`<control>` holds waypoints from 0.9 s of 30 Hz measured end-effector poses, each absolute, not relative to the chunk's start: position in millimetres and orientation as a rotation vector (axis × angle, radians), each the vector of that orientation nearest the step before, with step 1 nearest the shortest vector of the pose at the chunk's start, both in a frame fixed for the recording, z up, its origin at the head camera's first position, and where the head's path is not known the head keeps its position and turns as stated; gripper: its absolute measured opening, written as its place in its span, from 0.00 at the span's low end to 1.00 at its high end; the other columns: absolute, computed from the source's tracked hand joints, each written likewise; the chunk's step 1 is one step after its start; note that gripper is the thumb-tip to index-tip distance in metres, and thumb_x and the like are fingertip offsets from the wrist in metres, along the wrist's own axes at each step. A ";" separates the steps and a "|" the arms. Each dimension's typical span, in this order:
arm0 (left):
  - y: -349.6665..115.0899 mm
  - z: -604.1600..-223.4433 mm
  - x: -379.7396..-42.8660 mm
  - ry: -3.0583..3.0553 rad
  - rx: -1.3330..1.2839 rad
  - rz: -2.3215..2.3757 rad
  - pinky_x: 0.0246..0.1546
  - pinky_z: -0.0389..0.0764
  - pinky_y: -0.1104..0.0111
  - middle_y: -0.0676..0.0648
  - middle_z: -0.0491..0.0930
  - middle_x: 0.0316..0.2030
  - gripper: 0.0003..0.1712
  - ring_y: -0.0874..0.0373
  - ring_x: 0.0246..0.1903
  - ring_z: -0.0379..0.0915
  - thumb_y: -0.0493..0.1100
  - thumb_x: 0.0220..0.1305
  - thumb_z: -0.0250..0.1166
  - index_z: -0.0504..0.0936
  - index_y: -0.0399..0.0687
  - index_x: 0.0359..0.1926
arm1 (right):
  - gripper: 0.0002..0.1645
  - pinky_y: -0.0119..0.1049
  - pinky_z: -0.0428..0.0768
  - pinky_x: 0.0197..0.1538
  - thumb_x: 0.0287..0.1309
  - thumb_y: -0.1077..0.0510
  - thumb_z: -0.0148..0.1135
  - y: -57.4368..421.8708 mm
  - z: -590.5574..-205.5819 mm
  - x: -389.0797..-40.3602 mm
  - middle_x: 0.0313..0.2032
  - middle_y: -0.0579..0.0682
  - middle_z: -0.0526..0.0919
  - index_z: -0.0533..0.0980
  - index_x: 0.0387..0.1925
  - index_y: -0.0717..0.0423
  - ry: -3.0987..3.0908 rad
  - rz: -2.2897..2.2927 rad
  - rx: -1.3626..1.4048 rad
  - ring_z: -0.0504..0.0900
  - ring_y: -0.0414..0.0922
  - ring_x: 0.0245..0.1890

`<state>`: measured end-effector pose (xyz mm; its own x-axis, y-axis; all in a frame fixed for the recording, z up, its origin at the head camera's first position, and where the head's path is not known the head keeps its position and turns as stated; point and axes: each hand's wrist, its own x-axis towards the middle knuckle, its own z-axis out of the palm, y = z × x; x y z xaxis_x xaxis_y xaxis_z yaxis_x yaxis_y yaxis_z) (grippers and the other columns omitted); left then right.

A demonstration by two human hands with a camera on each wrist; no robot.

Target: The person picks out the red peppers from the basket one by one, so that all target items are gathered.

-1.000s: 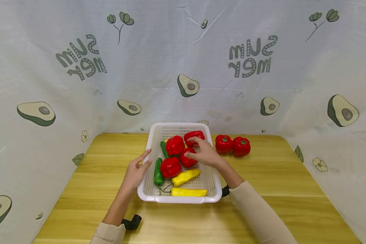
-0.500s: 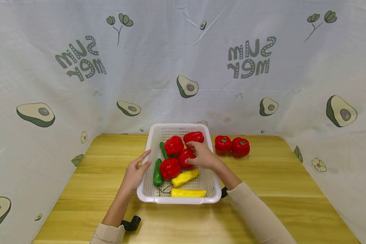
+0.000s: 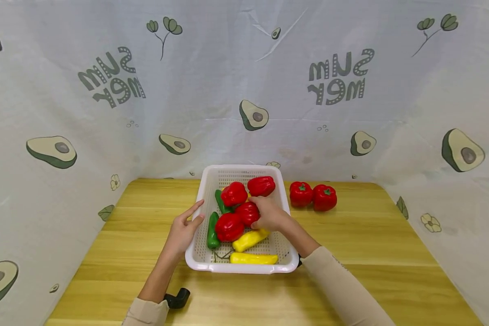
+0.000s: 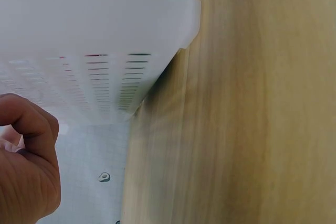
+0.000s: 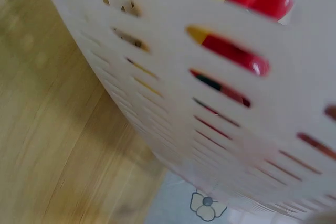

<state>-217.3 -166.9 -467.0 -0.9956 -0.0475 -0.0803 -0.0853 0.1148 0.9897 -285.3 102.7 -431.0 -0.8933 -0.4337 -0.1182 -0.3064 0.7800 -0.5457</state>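
Observation:
A white plastic basket (image 3: 282, 194) holds red bell peppers, yellow peppers and green peppers. My right hand (image 3: 270, 213) reaches inside it and grips the middle red bell pepper (image 3: 246, 213), with fingers at its far side and thumb at its near side. Another bell pepper (image 3: 230, 227) lies close to its left, and two more, one of them a bell pepper (image 3: 261, 185), lie behind. At the left rim, my left hand (image 3: 182, 233) holds the basket with thumb and fingers. The left wrist view shows that hand's bent fingers (image 4: 31, 124) by the slotted wall.
Two red bell peppers, one a bell pepper (image 3: 324, 198) with a green stem, stand on the wooden table (image 3: 375, 244) right of the basket. Yellow peppers (image 3: 253, 258) and green peppers (image 3: 213, 231) lie inside. A printed curtain (image 3: 212, 90) hangs behind the table.
My right hand has come down and nearer, from over the back peppers to round the middle bell pepper, which has shifted slightly left. My left hand stays at the basket's rim.

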 end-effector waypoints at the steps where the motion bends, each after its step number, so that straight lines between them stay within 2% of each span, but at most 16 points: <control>1: -167.1 -467.3 -217.8 2.323 -0.137 2.062 0.35 0.90 0.47 0.26 0.86 0.43 0.28 0.38 0.38 0.89 0.47 0.76 0.62 0.72 0.61 0.74 | 0.50 0.55 0.77 0.70 0.49 0.62 0.80 102.6 -430.9 -285.3 0.66 0.59 0.75 0.67 0.73 0.62 2.738 -0.781 -0.576 0.75 0.57 0.64; 7: -167.9 -465.9 -218.5 2.338 -0.143 2.031 0.36 0.90 0.47 0.25 0.86 0.42 0.28 0.36 0.38 0.88 0.45 0.78 0.59 0.69 0.56 0.76 | 0.47 0.53 0.81 0.66 0.44 0.58 0.84 102.4 -432.6 -285.9 0.62 0.57 0.79 0.72 0.67 0.60 2.785 -0.801 -0.568 0.77 0.55 0.59; 13: -167.4 -468.2 -219.2 2.326 -0.156 2.039 0.35 0.90 0.47 0.26 0.86 0.44 0.28 0.37 0.39 0.89 0.47 0.77 0.60 0.70 0.61 0.75 | 0.46 0.51 0.84 0.62 0.41 0.54 0.85 102.3 -433.1 -285.7 0.58 0.55 0.78 0.75 0.64 0.56 2.809 -0.843 -0.573 0.77 0.52 0.55; 16: -166.8 -466.7 -218.2 2.318 -0.156 2.044 0.35 0.90 0.47 0.27 0.86 0.46 0.28 0.37 0.40 0.89 0.47 0.77 0.61 0.71 0.63 0.75 | 0.47 0.52 0.83 0.64 0.41 0.54 0.84 102.3 -432.8 -285.1 0.60 0.55 0.76 0.75 0.65 0.55 2.813 -0.858 -0.581 0.76 0.52 0.57; 21: -165.0 -460.0 -215.6 2.326 -0.172 2.024 0.36 0.90 0.46 0.25 0.86 0.44 0.28 0.36 0.39 0.88 0.45 0.77 0.60 0.71 0.60 0.75 | 0.48 0.52 0.82 0.65 0.43 0.54 0.82 102.4 -433.4 -283.9 0.64 0.55 0.74 0.73 0.68 0.54 2.813 -0.902 -0.586 0.75 0.52 0.60; 25: -164.4 -458.1 -215.2 2.337 -0.178 2.008 0.36 0.90 0.46 0.25 0.86 0.42 0.29 0.35 0.38 0.88 0.44 0.77 0.60 0.70 0.58 0.75 | 0.53 0.53 0.83 0.64 0.43 0.53 0.83 102.4 -433.5 -283.2 0.64 0.55 0.76 0.68 0.70 0.58 2.797 -0.987 -0.534 0.76 0.52 0.60; 27: -164.7 -459.8 -215.6 2.339 -0.177 2.012 0.36 0.90 0.47 0.25 0.86 0.42 0.29 0.36 0.38 0.88 0.45 0.77 0.60 0.71 0.60 0.75 | 0.52 0.53 0.84 0.62 0.42 0.53 0.84 102.3 -432.8 -282.6 0.62 0.54 0.78 0.68 0.68 0.58 2.792 -1.022 -0.498 0.78 0.52 0.59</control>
